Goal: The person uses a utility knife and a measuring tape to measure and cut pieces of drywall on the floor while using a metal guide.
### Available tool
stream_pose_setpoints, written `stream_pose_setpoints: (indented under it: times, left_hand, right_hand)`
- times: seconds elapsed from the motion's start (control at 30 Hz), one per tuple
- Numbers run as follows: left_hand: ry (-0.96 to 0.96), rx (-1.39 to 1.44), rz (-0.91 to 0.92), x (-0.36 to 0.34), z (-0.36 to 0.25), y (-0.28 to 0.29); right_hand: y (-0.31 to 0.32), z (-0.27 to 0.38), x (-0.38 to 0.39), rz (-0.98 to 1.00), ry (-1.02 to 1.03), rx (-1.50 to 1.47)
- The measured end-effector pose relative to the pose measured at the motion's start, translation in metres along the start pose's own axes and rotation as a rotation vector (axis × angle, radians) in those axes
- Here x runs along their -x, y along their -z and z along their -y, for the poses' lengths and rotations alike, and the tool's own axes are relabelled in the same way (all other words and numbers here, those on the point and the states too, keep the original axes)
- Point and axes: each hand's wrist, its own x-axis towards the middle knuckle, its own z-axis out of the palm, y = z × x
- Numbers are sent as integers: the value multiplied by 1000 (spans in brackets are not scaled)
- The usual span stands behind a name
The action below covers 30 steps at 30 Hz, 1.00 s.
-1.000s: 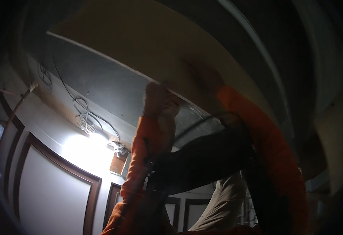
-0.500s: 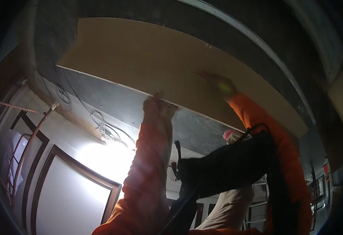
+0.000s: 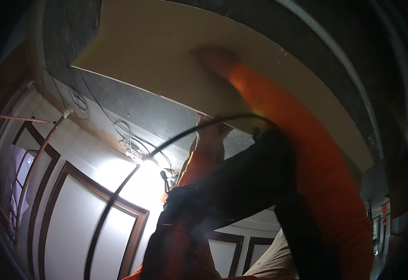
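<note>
1. Head view, and right up close: a black cord [image 3: 114, 198] sweeps in a long arc across the middle, over a bulky black piece [image 3: 246, 172] whose exact kind I can't make out.
2. Next, the right sleeve [image 3: 306, 154], bright orange, rises along the right side and bends in toward the centre; folded tan fabric [image 3: 276, 259] shows at the bottom edge.
3. Up at the end of that sleeve, the right hand [image 3: 219, 60] is at the face of the tan board, fingers pointing left; it's blurred, so I can't tell whether its grip is open or closed.
4. Over to the left hand [image 3: 211, 135], beyond the cord: it's up at the board's lower edge, partly covered, and its grip on that edge is one I can't call.
5. And the tan board [image 3: 152, 51] itself? Wide, pale-edged, it stretches across the upper middle, slanting down to the right, in front of a dark grey surface [image 3: 124, 100].
6. Farther off at left, coiled cable [image 3: 131, 148] hangs just above a glaring light [image 3: 131, 179].
7. Behind it all, a white wall panel [image 3: 92, 224] sits in a dark brown frame, with a rusty pole [image 3: 38, 156] leaning to its left.
</note>
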Motion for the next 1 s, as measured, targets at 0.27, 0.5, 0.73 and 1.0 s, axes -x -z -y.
stream_pose_setpoints:
  times: [0.27, 0.5, 0.73, 1.0]
  left_hand:
    - [-130, -457, -159, -26, 28, 8]
    - [216, 384, 199, -20, 20, 20]
    - [-69, 20, 20, 10, 15, -20]
    - [-112, 150, 151, 17, 115, -57]
  right_hand:
    - [-10, -77, 128, -193, 14, -118]
    - [-4, -132, 239, -108, -165, -663]
    - [7, -132, 251, -158, -285, -165]
    - [-8, -142, 234, -282, -119, 416]
